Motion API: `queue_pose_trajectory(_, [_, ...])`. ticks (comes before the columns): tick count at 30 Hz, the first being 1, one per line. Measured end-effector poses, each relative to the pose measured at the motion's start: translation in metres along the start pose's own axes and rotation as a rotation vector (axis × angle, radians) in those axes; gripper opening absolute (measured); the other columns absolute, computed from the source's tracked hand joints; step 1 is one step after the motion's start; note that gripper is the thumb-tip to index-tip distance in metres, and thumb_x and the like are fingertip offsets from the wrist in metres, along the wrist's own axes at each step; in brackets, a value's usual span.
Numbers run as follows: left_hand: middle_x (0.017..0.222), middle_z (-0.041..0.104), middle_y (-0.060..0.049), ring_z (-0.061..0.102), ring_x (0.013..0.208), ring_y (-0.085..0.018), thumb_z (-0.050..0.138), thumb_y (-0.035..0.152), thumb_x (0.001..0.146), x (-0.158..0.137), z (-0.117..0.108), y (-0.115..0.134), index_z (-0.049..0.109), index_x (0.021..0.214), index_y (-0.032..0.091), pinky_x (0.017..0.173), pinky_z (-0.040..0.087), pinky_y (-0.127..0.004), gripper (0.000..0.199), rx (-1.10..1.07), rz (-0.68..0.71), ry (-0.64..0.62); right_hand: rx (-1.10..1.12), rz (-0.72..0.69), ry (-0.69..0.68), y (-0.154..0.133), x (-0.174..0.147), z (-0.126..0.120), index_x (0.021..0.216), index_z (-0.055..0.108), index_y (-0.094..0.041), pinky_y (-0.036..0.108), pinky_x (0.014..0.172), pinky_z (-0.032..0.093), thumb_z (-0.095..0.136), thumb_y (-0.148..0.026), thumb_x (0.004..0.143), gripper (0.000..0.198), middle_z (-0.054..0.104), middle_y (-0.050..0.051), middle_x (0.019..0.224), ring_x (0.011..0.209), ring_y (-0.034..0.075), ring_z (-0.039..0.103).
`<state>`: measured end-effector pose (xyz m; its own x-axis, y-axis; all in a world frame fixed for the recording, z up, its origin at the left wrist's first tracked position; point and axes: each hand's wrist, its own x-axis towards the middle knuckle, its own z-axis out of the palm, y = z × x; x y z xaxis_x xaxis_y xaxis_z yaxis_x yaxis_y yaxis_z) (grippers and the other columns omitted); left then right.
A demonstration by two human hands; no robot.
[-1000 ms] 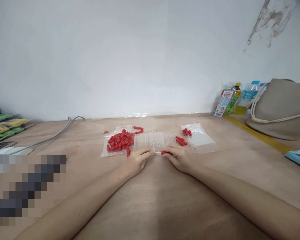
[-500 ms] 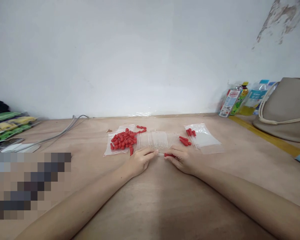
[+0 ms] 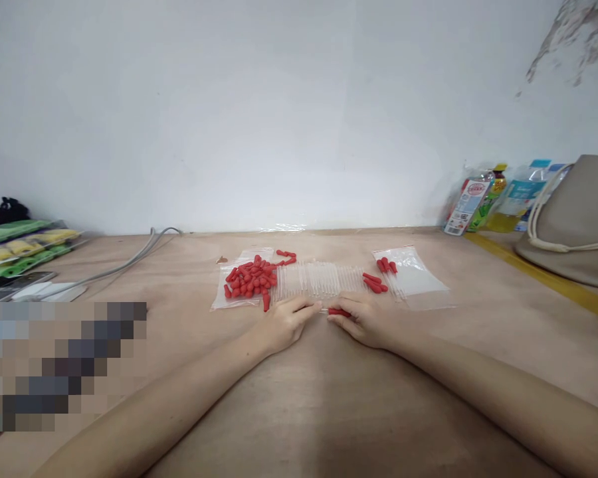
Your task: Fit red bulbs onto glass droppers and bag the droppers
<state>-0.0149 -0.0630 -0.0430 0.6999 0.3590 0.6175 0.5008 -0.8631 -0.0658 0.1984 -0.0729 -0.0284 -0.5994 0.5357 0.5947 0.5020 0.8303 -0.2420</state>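
Between finger and thumb, my right hand (image 3: 363,322) pinches a red rubber dropper bulb (image 3: 337,311), which points toward the left hand. My left hand (image 3: 288,325) is closed on a thin clear glass dropper tube (image 3: 324,310); only a short bit shows at the bulb's mouth, the rest is hidden by the fingers. Both hands rest low over the table. Just beyond them lies a row of clear glass tubes (image 3: 321,279). A heap of red bulbs (image 3: 252,279) sits to its left, and a few red bulbs (image 3: 375,283) lie at its right end.
Under the heap is a plastic bag (image 3: 222,302); another clear bag (image 3: 423,279) lies at the right. Bottles (image 3: 468,202) and a beige bag (image 3: 573,212) stand far right. Grey cables (image 3: 139,255) and green-yellow packs (image 3: 27,249) are left. A wall (image 3: 279,133) rises behind.
The hands have come slightly closer together, and less of the glass tube shows between them. The whole view has shifted a little, so the scene sits further right.
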Motion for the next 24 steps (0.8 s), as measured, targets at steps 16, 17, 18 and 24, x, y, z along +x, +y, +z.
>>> queue_pose_trajectory(16, [0.1,0.062,-0.007,0.06,0.088,-0.013,0.047,0.015,0.086,0.002,0.002,0.001,0.046,0.122,0.019,0.076,0.052,-0.025,0.036,-0.087,-0.042,0.142,0.396,0.312,0.201,0.007,0.011,0.002,0.083,0.057,-0.019,0.027,0.065,0.048,0.061,-0.031,0.074,0.015,0.062,0.001,0.077,0.071,0.013,0.059])
queue_pose_trajectory(17, [0.103,0.061,-0.007,0.059,0.091,-0.014,0.048,0.017,0.086,0.002,0.0,0.002,0.044,0.124,0.02,0.079,0.051,-0.026,0.038,-0.093,-0.061,0.15,0.47,0.362,0.24,0.009,0.014,0.002,0.079,0.056,-0.019,0.026,0.063,0.047,0.062,-0.033,0.072,0.017,0.061,0.001,0.074,0.068,0.013,0.058])
queue_pose_trajectory(18, [0.107,0.059,-0.008,0.058,0.095,-0.015,0.049,0.019,0.086,0.003,-0.001,0.003,0.043,0.125,0.02,0.082,0.05,-0.028,0.04,-0.092,-0.087,0.163,0.542,0.403,0.265,0.013,0.018,-0.001,0.076,0.056,-0.018,0.026,0.061,0.047,0.063,-0.035,0.071,0.019,0.06,0.0,0.071,0.065,0.012,0.057])
queue_pose_trajectory(24, [0.115,0.05,-0.011,0.047,0.109,-0.019,0.049,0.021,0.085,0.003,-0.01,0.001,0.043,0.123,0.016,0.095,0.041,-0.036,0.039,-0.07,-0.292,0.219,0.696,0.631,0.479,0.071,0.036,-0.06,0.105,0.054,-0.022,0.027,0.061,0.047,0.055,-0.037,0.076,0.033,0.059,0.0,0.074,0.063,0.011,0.055])
